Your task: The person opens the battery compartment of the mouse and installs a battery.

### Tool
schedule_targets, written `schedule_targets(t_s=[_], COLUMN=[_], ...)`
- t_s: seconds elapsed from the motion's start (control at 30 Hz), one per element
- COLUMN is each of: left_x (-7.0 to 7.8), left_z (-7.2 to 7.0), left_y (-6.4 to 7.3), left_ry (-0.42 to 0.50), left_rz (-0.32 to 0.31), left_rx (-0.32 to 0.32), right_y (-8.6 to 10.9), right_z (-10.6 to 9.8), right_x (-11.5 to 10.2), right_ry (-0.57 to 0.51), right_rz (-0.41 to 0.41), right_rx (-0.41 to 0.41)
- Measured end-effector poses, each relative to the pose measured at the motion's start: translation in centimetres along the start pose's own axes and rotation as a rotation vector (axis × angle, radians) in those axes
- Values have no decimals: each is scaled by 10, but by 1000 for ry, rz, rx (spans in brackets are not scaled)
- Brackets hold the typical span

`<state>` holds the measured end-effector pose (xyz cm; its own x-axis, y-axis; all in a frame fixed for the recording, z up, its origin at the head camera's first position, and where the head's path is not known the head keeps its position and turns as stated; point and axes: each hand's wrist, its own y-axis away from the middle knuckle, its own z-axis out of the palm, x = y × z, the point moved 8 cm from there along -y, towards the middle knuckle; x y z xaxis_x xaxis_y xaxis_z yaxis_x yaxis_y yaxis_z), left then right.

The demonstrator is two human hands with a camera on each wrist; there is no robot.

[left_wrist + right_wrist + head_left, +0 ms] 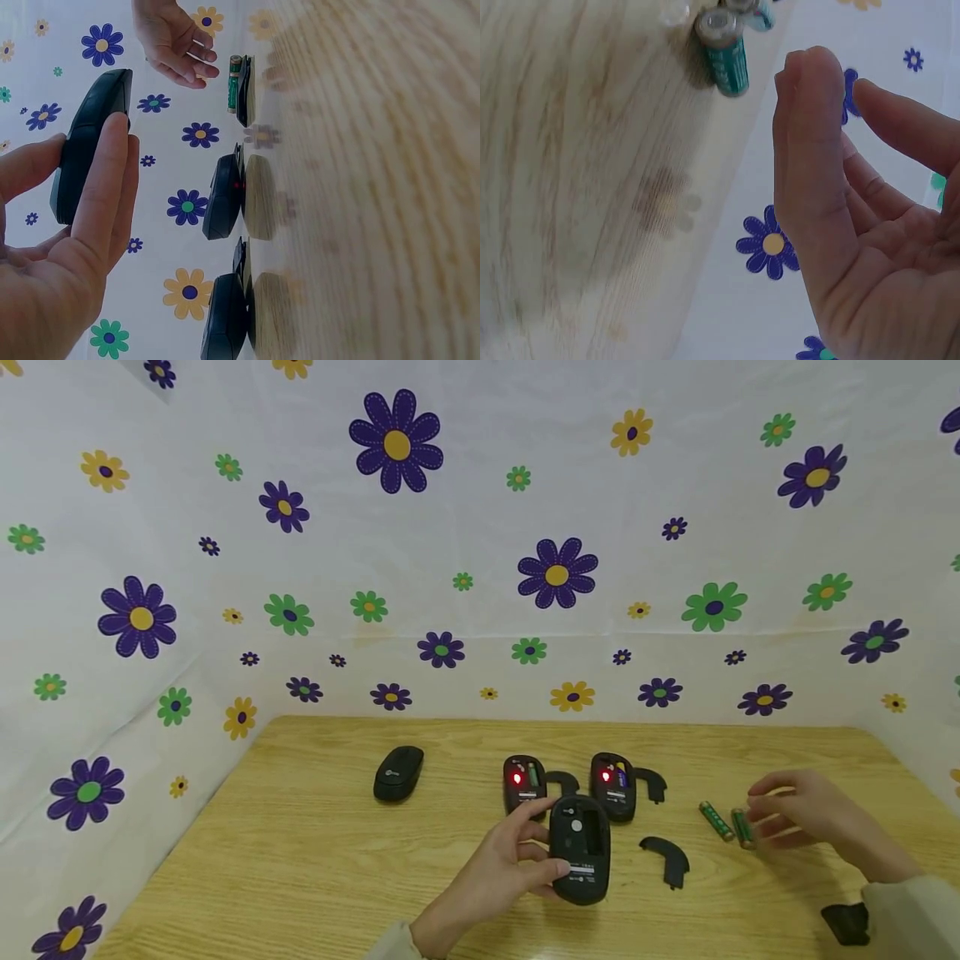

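Note:
Raised above the table, a black computer mouse (579,885) is gripped by my left hand (495,868), thumb on one face and fingers behind. Its underside faces me, and the long battery slot (595,833) is uncovered and dark inside. At the right, my right hand (810,817) hovers beside two green batteries (716,821) lying on the wood. Its fingers are loosely bent and hold nothing; in the right wrist view a gap separates them from the nearer battery (727,67). A curved black battery cover (672,862) lies between the hands.
Behind the held mouse, two overturned mice (617,808) glow red, each with a battery inside and a loose cover (652,782) alongside. Another mouse (399,774) sits upright at the left. By the right sleeve lies a dark object (846,923). Flower-patterned cloth (450,527) encloses the wooden table (300,860).

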<state>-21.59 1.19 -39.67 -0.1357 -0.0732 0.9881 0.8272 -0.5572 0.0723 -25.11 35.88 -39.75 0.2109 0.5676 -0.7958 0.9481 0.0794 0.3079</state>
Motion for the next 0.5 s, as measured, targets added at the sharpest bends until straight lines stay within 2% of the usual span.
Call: schedule_targets(t_s=[0.2,0.5], left_x=[0,-2], left_z=[0,0], left_y=[1,0], left_ry=[-2,-1], left_rz=[3,-13], left_rx=[-2,3], right_y=[-2,-6], right_z=[-10,-9], right_x=[10,20], right_ry=[-44,-85], right_rz=[52,85], right_rx=[8,15])
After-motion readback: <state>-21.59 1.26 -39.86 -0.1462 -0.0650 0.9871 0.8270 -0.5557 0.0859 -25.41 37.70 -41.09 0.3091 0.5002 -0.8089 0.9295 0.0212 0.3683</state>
